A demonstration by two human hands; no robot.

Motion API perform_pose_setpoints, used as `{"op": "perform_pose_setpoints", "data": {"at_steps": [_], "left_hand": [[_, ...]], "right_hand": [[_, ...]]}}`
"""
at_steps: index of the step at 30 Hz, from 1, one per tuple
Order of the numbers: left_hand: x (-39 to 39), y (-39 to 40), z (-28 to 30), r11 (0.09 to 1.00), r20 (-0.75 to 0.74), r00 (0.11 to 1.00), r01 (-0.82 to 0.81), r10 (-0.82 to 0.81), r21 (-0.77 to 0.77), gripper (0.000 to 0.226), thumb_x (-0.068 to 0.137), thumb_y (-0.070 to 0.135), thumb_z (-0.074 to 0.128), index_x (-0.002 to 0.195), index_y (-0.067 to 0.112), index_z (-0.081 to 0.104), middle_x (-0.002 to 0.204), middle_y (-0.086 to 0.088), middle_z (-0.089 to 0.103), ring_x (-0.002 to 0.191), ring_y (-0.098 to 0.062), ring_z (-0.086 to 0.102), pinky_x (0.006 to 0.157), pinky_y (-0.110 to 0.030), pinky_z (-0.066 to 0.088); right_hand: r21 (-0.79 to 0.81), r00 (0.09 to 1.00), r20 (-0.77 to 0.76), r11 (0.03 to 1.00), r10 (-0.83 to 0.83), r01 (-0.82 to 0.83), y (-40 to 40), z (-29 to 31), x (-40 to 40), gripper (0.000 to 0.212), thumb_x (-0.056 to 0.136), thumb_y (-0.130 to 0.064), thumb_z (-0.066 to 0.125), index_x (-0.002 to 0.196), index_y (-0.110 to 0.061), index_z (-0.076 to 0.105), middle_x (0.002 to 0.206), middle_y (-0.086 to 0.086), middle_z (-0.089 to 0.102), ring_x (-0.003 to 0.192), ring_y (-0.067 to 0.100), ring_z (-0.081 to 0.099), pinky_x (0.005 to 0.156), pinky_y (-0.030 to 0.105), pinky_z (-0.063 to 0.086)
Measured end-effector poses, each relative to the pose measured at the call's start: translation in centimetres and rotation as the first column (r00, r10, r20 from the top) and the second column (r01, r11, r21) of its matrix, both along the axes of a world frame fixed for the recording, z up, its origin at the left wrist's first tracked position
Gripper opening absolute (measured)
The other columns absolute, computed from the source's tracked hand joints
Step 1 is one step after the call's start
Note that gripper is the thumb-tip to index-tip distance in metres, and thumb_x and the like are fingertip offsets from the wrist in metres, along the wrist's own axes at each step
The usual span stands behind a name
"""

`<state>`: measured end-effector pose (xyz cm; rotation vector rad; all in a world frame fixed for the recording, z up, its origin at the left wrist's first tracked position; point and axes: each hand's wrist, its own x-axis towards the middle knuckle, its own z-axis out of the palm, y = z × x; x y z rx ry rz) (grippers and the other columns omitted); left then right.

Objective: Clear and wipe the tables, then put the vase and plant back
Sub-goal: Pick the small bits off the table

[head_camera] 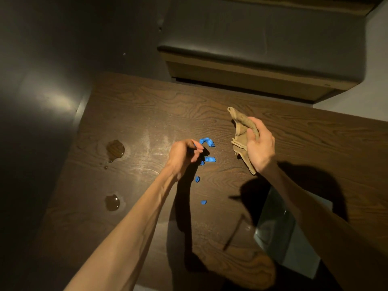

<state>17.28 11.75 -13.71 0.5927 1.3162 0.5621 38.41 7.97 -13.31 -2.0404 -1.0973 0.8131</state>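
Head camera looks down at a brown wooden table (147, 114). Left hand (184, 152) pinches a blue scrap (206, 141), with more blue bits (210, 159) lying just beside it. Right hand (259, 143) grips a tan cloth (241, 124) above the table. Two brown puddles (115, 150) sit far left.

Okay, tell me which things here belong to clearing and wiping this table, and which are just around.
Job: tan cloth in right hand; blue scraps, left hand picking them; two liquid spills; wooden table.
Around: padded bench; grey wall.
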Motion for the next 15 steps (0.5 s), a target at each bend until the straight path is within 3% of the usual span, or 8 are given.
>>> {"op": "perform_pose_setpoints", "data": {"at_steps": [4, 6, 8, 10, 12, 15], "left_hand": [[0.8, 0.9, -0.9, 0.98, -0.275, 0.955, 0.15, -0.109, 0.132, 0.016, 0.075, 0.012, 0.063, 0.065, 0.013, 0.051, 0.063, -0.003, 0.053, 0.059, -0.014, 0.048, 0.054, -0.026, 0.039], [1.3, 1.2, -1.6, 0.941, -0.455, 0.88, 0.259, -0.137, 0.218, 0.032, 0.068, 0.035, 0.079, 0.07, 0.016, 0.053, 0.069, -0.001, 0.061, 0.063, -0.014, 0.057, 0.059, -0.03, 0.048], [2.0, 1.6, -2.1, 0.876, -0.589, 0.795, 0.379, -0.144, 0.297, 0.046, 0.063, 0.05, 0.086, 0.077, 0.016, 0.058, 0.076, 0.0, 0.066, 0.068, -0.013, 0.062, 0.062, -0.028, 0.052], [2.6, 1.9, -2.7, 0.792, -0.655, 0.734, 0.503, -0.179, 0.347, 0.053, 0.062, 0.051, 0.088, 0.089, 0.014, 0.061, 0.088, -0.001, 0.064, 0.077, -0.014, 0.061, 0.067, -0.026, 0.052], [2.8, 1.9, -3.6, 0.689, -0.717, 0.662, 0.624, -0.216, 0.368, 0.053, 0.068, 0.043, 0.087, 0.101, 0.011, 0.062, 0.1, -0.004, 0.057, 0.088, -0.017, 0.057, 0.077, -0.029, 0.051], [2.6, 1.7, -4.4, 0.567, -0.794, 0.567, 0.736, -0.219, 0.37, 0.022, 0.088, 0.025, 0.072, 0.099, 0.007, 0.064, 0.103, -0.008, 0.053, 0.09, -0.023, 0.057, 0.081, -0.036, 0.052]], "right_hand": [[-0.001, 1.0, 0.029, 1.0, -0.006, 0.006, 0.2, -0.7, 0.0, 0.041, 0.102, -0.011, 0.048, 0.141, -0.021, 0.055, 0.134, 0.002, 0.063, 0.123, 0.019, 0.057, 0.102, 0.025, 0.039], [0.033, 0.997, 0.081, 0.999, -0.015, 0.012, 0.2, -1.2, -0.1, 0.041, 0.102, -0.012, 0.049, 0.141, -0.021, 0.054, 0.136, 0.002, 0.061, 0.126, 0.021, 0.055, 0.109, 0.035, 0.04], [0.052, 0.988, 0.153, 0.999, -0.013, 0.005, 0.1, -1.6, -0.2, 0.043, 0.101, -0.012, 0.05, 0.143, -0.019, 0.053, 0.137, 0.004, 0.059, 0.128, 0.023, 0.053, 0.11, 0.032, 0.036], [-0.011, 0.965, 0.256, 0.998, 0.059, -0.058, 0.1, -2.2, 0.0, 0.049, 0.098, -0.012, 0.053, 0.146, -0.019, 0.048, 0.134, 0.007, 0.058, 0.125, 0.026, 0.05, 0.103, 0.03, 0.034], [-0.137, 0.929, 0.334, 0.984, 0.157, -0.117, 0.0, -2.7, 0.2, 0.059, 0.093, -0.012, 0.059, 0.149, -0.02, 0.044, 0.133, 0.01, 0.055, 0.122, 0.029, 0.048, 0.102, 0.036, 0.037], [-0.178, 0.875, 0.449, 0.978, 0.182, -0.112, -0.7, -2.5, -0.2, 0.066, 0.085, -0.017, 0.069, 0.147, -0.017, 0.045, 0.132, 0.013, 0.052, 0.121, 0.029, 0.047, 0.098, 0.042, 0.04]]}}
